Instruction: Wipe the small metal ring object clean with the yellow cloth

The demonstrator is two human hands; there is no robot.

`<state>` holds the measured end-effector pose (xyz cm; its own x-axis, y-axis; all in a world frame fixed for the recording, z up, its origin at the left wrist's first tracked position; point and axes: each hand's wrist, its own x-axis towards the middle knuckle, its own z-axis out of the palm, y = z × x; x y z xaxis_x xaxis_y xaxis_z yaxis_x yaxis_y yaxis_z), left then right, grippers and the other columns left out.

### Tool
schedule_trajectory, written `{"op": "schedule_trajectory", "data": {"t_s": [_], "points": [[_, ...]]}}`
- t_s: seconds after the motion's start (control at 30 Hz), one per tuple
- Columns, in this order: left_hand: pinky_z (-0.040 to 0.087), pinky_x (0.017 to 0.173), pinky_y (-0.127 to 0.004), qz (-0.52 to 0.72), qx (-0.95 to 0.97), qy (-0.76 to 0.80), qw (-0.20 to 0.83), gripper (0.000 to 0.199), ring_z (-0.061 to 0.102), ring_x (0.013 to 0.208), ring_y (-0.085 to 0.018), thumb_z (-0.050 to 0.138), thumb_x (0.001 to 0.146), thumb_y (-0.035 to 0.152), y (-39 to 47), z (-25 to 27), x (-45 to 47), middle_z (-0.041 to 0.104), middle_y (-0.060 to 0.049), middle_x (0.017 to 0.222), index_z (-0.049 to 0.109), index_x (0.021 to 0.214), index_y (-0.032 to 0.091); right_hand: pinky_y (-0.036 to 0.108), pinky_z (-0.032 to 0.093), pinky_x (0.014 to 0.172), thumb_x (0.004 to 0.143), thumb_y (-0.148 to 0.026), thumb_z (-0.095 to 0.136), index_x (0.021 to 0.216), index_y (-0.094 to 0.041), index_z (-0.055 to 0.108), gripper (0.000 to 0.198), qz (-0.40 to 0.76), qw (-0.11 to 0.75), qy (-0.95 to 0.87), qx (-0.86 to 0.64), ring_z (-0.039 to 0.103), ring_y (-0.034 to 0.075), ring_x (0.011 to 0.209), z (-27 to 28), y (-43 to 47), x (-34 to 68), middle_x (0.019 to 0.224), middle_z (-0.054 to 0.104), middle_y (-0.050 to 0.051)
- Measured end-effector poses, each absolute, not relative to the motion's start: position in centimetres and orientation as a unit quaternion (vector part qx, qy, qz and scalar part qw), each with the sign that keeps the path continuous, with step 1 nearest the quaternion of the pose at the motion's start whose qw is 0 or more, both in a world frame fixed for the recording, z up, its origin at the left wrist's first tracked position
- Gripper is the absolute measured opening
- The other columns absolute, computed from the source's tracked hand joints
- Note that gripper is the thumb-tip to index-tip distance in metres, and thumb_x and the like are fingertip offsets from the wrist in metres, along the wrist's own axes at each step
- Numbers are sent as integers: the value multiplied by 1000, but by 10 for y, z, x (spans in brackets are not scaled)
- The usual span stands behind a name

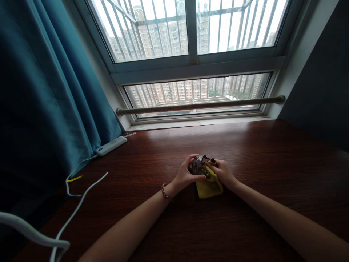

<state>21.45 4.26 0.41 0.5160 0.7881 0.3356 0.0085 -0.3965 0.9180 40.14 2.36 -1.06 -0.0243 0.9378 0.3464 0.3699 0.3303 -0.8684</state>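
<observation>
In the head view, my left hand (188,171) is wrapped round a small, dark, shiny, see-through object (198,166) that looks like glass; its exact kind is hard to make out. Fingers of my right hand (224,172) pinch a yellow cloth (209,188) with a dark edge, holding it against the object's right side. A loose part of the cloth hangs below both hands, over the tabletop. Part of the object is hidden behind my fingers and the cloth. A beaded bracelet (165,193) circles my left wrist.
The brown wooden tabletop (256,153) reaches to the window. At left, a white power strip (111,145) lies beside a blue curtain (68,80). White cables (81,201) run along the left side. A metal rail (201,106) crosses the window's lower part.
</observation>
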Motion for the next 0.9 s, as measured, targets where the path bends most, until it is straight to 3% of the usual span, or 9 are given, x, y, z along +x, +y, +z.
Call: {"op": "schedule_trajectory", "data": {"t_s": [0.07, 0.17, 0.3, 0.37, 0.43, 0.5, 0.57, 0.7, 0.9], "points": [[41, 101, -42, 397, 728, 282, 482, 74, 52, 117, -29, 76, 64, 42, 46, 5, 211, 55, -13, 127, 47, 127, 18, 25, 32, 49, 81, -47, 56, 60, -14, 57, 39, 287, 486, -656, -501, 47, 16, 53, -10, 23, 401, 56, 55, 2], [24, 112, -47, 379, 738, 287, 479, 68, 34, 133, -33, 70, 67, 52, 51, 8, 209, 45, -11, 139, 55, 125, 19, 24, 30, 48, 80, -47, 57, 58, -15, 55, 39, 287, 484, -659, -499, 46, 15, 52, -10, 22, 400, 55, 54, 2], [7, 116, -48, 367, 749, 290, 470, 63, 16, 140, -33, 57, 74, 62, 52, 10, 210, 37, -10, 145, 61, 118, 17, 24, 30, 49, 80, -46, 57, 59, -15, 56, 38, 287, 483, -660, -499, 45, 15, 52, -9, 21, 399, 55, 54, 2], [9, 116, -48, 370, 747, 287, 471, 73, 17, 140, -33, 51, 74, 68, 50, 8, 212, 32, -13, 147, 54, 125, 15, 25, 29, 49, 80, -46, 57, 58, -15, 55, 38, 284, 483, -659, -502, 45, 15, 52, -8, 21, 399, 55, 54, 2], [20, 114, -47, 375, 746, 279, 475, 92, 26, 136, -35, 59, 65, 71, 47, 4, 215, 29, -16, 147, 41, 135, 14, 25, 29, 49, 81, -46, 57, 58, -15, 55, 39, 281, 483, -658, -505, 45, 16, 51, -9, 21, 400, 55, 54, 2], [29, 110, -45, 380, 746, 272, 474, 112, 35, 131, -34, 76, 50, 62, 44, 0, 217, 30, -18, 144, 28, 140, 16, 25, 30, 50, 82, -46, 56, 60, -14, 57, 39, 281, 483, -657, -507, 46, 16, 52, -10, 22, 401, 56, 55, 3], [33, 108, -42, 392, 743, 276, 467, 120, 40, 126, -32, 85, 44, 46, 41, -1, 218, 34, -17, 139, 20, 141, 19, 26, 31, 50, 83, -47, 54, 62, -14, 59, 39, 283, 484, -654, -507, 47, 17, 53, -11, 23, 401, 57, 56, 4], [38, 103, -38, 417, 728, 286, 463, 96, 49, 118, -26, 83, 56, 33, 37, 3, 216, 46, -13, 128, 28, 134, 20, 26, 33, 51, 84, -48, 53, 62, -14, 59, 41, 298, 490, -650, -499, 48, 17, 54, -13, 25, 401, 58, 56, 4], [41, 101, -36, 399, 710, 275, 510, 72, 53, 116, -26, 70, 72, 37, 37, 13, 212, 54, -11, 128, 38, 133, 17, 25, 36, 51, 84, -50, 53, 64, -13, 59, 42, 332, 490, -656, -468, 50, 18, 56, -11, 23, 399, 61, 58, 4]]}}
